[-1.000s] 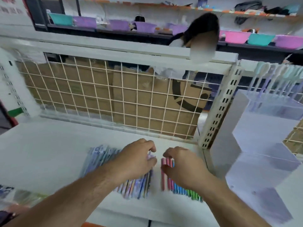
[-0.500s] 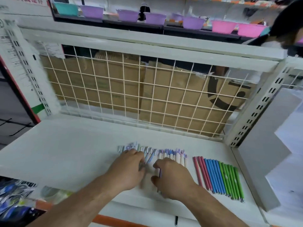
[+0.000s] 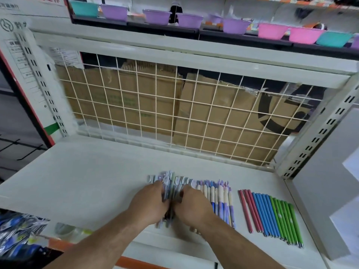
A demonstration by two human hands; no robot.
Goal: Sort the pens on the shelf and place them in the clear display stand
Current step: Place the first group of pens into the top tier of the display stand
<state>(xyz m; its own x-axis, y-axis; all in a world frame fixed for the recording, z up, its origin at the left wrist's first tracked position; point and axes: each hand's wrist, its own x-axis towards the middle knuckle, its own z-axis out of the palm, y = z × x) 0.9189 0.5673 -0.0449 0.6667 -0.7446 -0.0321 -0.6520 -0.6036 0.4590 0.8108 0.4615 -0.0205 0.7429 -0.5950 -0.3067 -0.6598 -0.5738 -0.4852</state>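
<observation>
While your left hand [image 3: 149, 204] and right hand [image 3: 194, 207] both curl round the patterned pens [image 3: 171, 183] at lower centre, squeeze the bunch square and tap the tips level, steering clear of the sorted row [image 3: 272, 214] at lower right.

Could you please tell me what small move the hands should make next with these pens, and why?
Probably squeeze the left hand and right hand together to square up the loose patterned pens they grip: these lie bunched and crooked, while the cream-barrelled pens beside them and the pink, blue and green row lie parallel.
</observation>
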